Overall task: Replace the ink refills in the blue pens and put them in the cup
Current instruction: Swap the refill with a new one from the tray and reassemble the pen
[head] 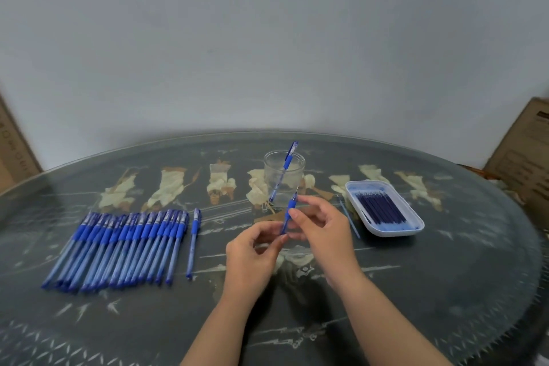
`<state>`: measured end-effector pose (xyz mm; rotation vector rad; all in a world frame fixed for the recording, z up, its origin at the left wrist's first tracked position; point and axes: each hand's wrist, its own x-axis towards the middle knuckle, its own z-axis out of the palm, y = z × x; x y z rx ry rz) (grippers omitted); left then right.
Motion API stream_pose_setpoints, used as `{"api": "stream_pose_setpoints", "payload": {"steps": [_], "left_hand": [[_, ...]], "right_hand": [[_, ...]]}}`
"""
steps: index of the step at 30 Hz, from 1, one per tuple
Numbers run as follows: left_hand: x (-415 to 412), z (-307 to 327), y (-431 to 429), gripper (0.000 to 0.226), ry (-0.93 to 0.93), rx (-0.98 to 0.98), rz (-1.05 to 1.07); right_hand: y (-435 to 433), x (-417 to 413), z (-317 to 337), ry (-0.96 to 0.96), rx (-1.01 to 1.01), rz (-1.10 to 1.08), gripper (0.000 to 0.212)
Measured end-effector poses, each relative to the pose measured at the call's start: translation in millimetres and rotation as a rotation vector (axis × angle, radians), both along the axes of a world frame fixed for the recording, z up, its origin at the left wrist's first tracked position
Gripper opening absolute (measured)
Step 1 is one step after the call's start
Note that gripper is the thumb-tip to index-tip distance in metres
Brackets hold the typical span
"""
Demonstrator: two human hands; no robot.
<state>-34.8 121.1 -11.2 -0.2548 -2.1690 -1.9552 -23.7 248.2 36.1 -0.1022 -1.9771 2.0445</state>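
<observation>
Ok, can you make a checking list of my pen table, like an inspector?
Surface: round dark glass-topped table, pale figures inlaid.
Job's things: row of capped blue pens at left, one single blue pen beside it; clear glass cup holding one leaning blue pen; white plastic tray of dark blue refills.
Clutter: one loose refill beside the tray.
Hands: left hand and right hand both pinch an uncapped blue pen.
Cables: nothing seen.
Surroundings: grey wall, cardboard boxes at both sides.

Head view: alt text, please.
Two hands hold a blue pen tip-up above a dark table: left hand at its lower end, right hand at the grip. Behind stands a clear cup with one pen; pens lie left, a refill tray right.
</observation>
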Motion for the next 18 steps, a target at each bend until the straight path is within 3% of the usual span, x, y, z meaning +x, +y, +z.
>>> {"api": "stream_pose_setpoints", "payload": {"steps": [5,18], "left_hand": [[-1,0,-1,0.026,0.099,-0.087,0.071],[-1,0,1,0.021,0.126,-0.175,0.119]], "right_hand": [[0,-4,9,-0.012,-0.002,0.030,0.016],[16,-19,32,0.008,-0.005,0.033,0.005]]}}
